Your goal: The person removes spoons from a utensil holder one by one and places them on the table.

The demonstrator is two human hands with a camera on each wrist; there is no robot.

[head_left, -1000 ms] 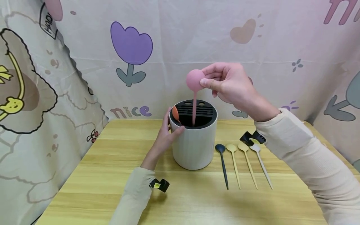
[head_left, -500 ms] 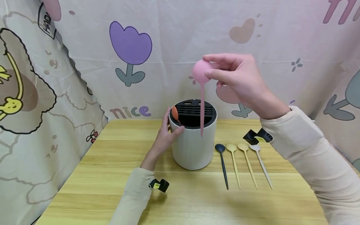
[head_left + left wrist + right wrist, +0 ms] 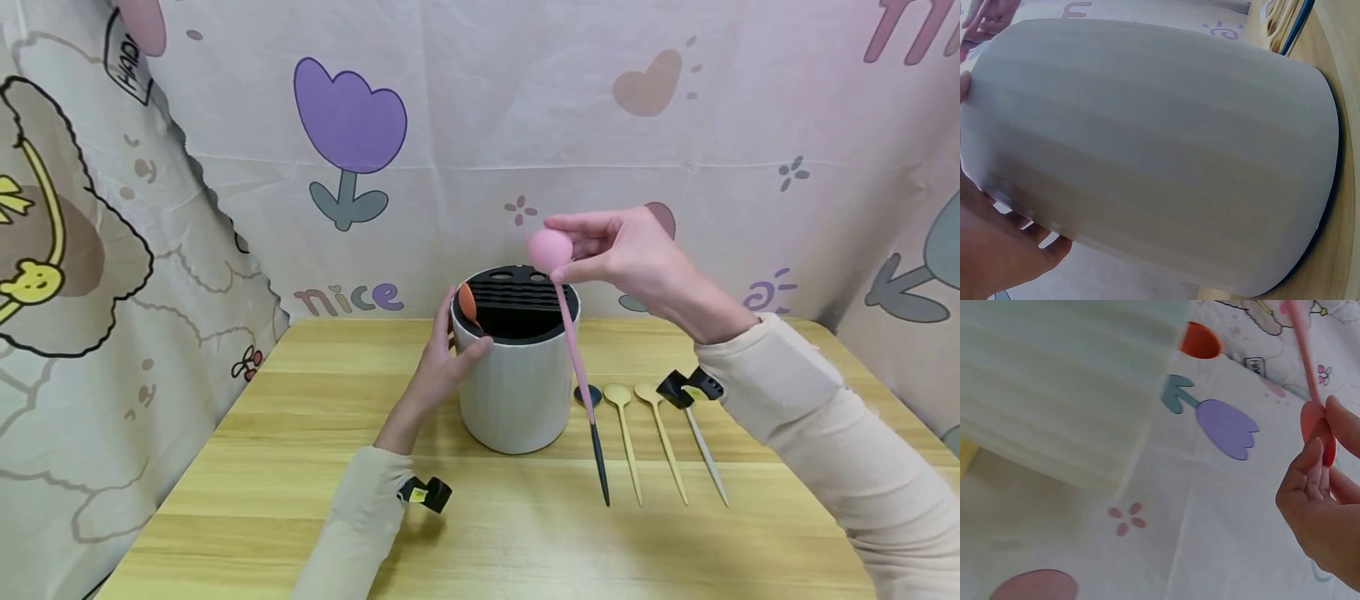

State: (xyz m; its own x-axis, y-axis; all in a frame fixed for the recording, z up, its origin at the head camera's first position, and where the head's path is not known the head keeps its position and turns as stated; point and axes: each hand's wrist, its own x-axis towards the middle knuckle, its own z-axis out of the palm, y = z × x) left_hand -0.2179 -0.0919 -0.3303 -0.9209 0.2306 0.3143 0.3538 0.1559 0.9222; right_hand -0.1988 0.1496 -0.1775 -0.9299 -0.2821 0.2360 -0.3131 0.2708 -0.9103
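My right hand (image 3: 637, 262) pinches a pink spoon (image 3: 550, 250) by its round bowl, thumb on one side and fingers on the other. The spoon's handle slants down to the right, and its tip overlaps a navy spoon (image 3: 601, 467) in the head view. My left hand (image 3: 435, 372) grips the upper left side of a white ribbed utensil holder (image 3: 515, 396), thumb at the front near the black slotted top (image 3: 517, 296). Inside the holder's front compartment leans an orange spoon (image 3: 468, 302), bowl up. In the right wrist view the pink spoon's handle (image 3: 1305, 359) points upward.
Right of the holder lie two yellow spoons (image 3: 628, 442) and a white spoon (image 3: 707, 458), in a row with the navy one. Black wrist cameras (image 3: 425, 494) sit on both sleeves. A patterned cloth (image 3: 487, 100) hangs behind the wooden table (image 3: 300, 500).
The pink spoon rose out of the holder's opening, then moved right and lower with my right hand, its handle swinging to a slant. My left hand and the holder stay put.
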